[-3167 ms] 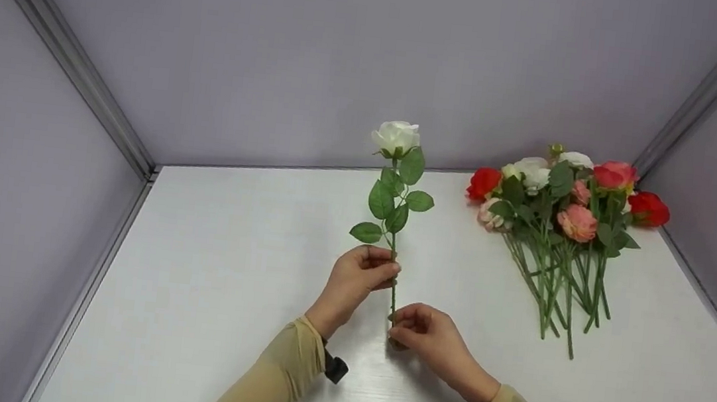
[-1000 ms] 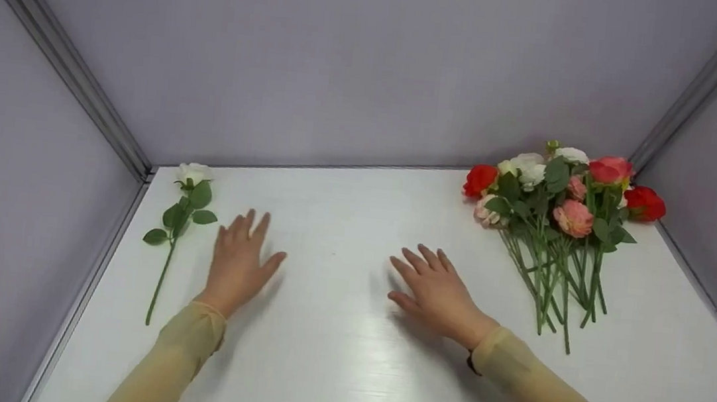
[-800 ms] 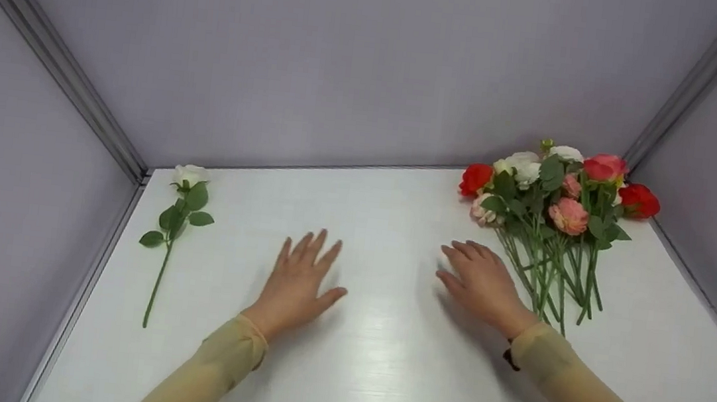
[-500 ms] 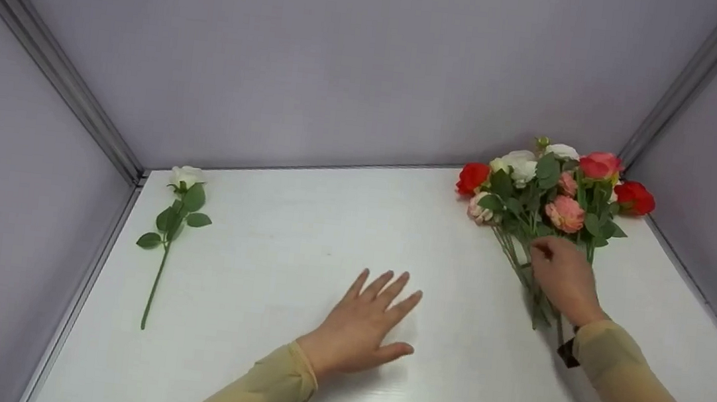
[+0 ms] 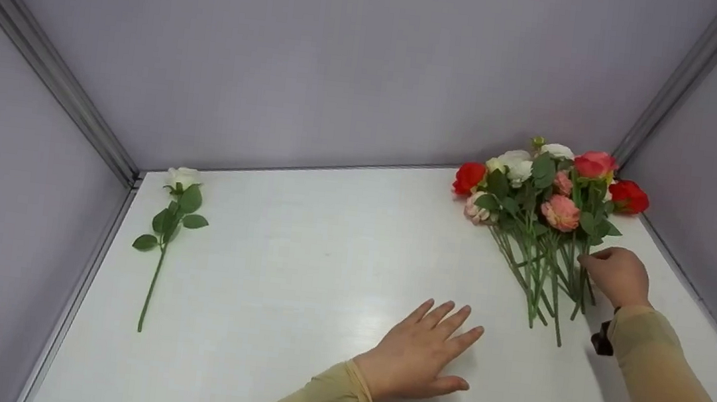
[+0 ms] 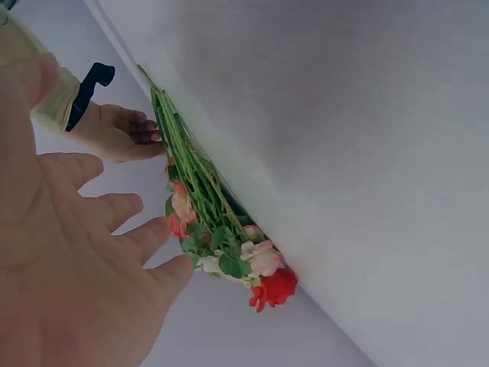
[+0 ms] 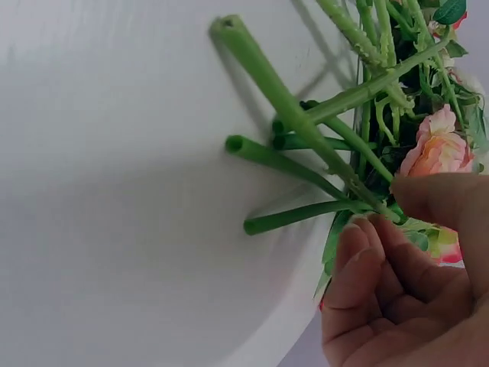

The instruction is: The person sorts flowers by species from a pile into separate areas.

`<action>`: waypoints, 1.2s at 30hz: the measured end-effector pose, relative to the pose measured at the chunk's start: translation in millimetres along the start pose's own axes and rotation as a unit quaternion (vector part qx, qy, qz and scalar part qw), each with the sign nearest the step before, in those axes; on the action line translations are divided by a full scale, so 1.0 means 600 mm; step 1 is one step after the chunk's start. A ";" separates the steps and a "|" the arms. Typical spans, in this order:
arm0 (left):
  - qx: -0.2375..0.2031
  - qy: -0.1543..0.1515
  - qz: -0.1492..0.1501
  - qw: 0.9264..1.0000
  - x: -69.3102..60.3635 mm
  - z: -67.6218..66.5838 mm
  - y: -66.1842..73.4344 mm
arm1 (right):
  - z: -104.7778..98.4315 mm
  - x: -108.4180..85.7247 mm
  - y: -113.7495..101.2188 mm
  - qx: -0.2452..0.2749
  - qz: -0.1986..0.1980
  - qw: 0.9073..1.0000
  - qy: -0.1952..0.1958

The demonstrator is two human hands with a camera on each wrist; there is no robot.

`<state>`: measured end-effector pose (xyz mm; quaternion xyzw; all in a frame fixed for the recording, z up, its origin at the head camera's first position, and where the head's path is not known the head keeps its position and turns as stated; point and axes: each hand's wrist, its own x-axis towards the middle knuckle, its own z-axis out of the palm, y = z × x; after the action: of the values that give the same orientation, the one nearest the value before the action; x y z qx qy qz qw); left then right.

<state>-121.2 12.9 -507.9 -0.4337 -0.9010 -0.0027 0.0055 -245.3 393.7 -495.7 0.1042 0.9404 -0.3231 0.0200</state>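
My left hand hovers palm down over the table's front middle with fingers spread, holding nothing. At the right, my right hand reaches the right side of a pile of flowers. Its thumb and curled fingertips pinch at a green flower stem below the leaves; which bloom it belongs to is hidden. The pile has red, coral, pink and white blooms, with stems pointing toward me. Apart from it, a single white rose with green leaves lies at the far left.
A white table carries everything. Grey panels enclose its back and sides, with metal posts at the corners. The pile's blooms lie close to the back panel.
The white rose, earlier held upright in both hands, now lies at the left. My left hand has moved right across the table; my right hand has moved to the pile's right-hand stems.
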 end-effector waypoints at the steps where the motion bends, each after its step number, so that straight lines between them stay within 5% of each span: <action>1: 0.003 0.000 -0.001 1.000 0.006 0.002 0.002 | 0.001 -0.001 0.001 -0.001 0.002 1.000 -0.005; 15: -0.004 0.007 -0.020 1.000 0.070 -0.004 0.019 | 0.004 0.002 0.011 0.031 0.032 0.999 -0.014; 27: -0.028 0.003 -0.019 0.999 0.067 0.007 0.014 | -0.006 -0.006 0.021 0.156 0.063 0.985 -0.039; 36: -0.066 0.013 -0.043 0.997 0.063 0.009 -0.005 | -0.015 -0.031 0.020 0.178 0.046 0.982 -0.037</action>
<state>-147.3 40.9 -513.1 -0.3941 -0.9165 -0.0677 -0.0113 -224.5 405.1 -493.6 0.1374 0.8605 -0.4879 0.0505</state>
